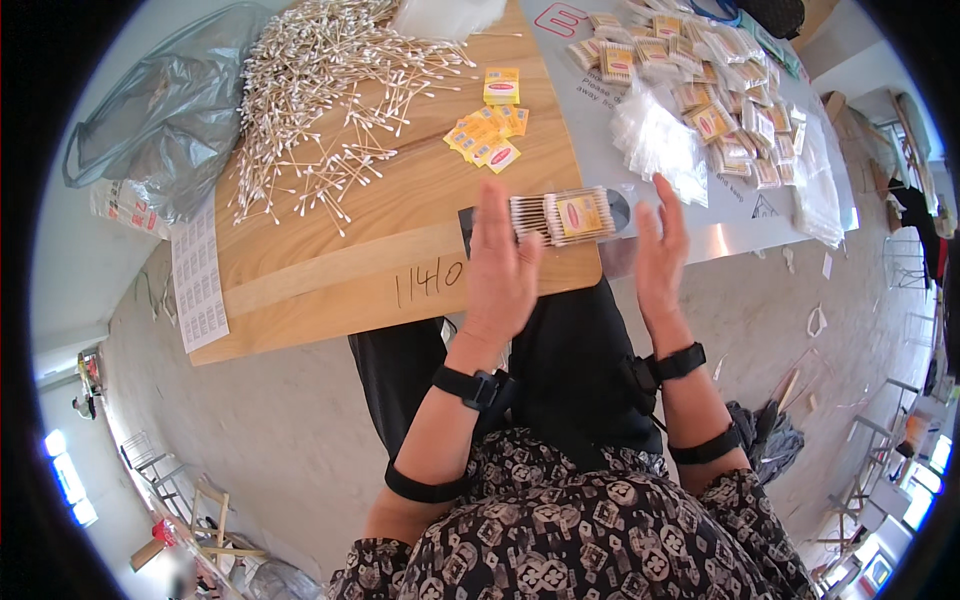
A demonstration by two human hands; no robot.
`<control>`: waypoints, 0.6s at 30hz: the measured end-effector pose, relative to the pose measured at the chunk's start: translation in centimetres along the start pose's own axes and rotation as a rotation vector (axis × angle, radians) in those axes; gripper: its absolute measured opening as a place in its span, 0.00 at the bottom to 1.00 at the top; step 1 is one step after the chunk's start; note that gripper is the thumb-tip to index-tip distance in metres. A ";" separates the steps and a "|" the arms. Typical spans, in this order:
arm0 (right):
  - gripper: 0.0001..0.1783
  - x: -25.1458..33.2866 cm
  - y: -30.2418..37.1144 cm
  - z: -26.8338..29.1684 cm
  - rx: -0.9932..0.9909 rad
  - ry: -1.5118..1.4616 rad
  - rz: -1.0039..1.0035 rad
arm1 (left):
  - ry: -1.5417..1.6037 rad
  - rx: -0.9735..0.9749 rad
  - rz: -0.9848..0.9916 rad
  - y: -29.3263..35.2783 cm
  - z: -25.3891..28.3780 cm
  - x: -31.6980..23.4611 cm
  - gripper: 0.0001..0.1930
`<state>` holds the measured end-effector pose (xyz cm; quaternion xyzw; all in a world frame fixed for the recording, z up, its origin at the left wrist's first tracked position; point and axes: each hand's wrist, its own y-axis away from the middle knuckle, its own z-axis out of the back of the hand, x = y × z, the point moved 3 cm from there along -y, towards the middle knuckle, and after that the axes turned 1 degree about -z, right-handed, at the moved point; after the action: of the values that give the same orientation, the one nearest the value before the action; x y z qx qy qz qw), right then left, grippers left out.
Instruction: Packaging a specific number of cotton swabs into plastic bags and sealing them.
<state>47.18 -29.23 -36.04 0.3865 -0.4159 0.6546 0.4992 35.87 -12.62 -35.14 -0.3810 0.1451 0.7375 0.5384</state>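
Note:
Between my two hands lies a flat row of cotton swabs, and beside it a small pack of cotton swabs with a yellow card on its front. Both rest near the right corner of the wooden table, over a dark flat piece that is mostly hidden. My left hand is stretched out flat at the left end of the row; whether it touches the swabs I cannot tell. On the other side, my right hand is held up with straight fingers, apart from the pack and holding nothing.
Loose cotton swabs are heaped at the far left of the wooden table. Yellow cards lie right of them. A grey plastic bag stands left. On the metal table, transparent bags lie beside piled swab packs.

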 end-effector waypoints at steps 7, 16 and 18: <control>0.19 -3.4 -0.9 -5.1 0.150 -1.094 -0.788 | 0.796 -0.256 0.148 -1.9 -1.1 1.2 0.30; 0.18 -2.7 -0.6 -5.6 0.073 -1.032 -0.764 | 1.288 -0.384 0.226 -3.2 -3.8 -0.5 0.29; 0.17 -2.3 -0.5 -5.7 0.051 -1.034 -0.757 | 1.302 -0.435 0.250 -3.3 -4.6 -1.5 0.29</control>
<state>47.62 -24.58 -40.12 0.7842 -0.4218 0.1718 0.4214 40.92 -15.26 -36.47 -0.8252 0.3302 0.4277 0.1643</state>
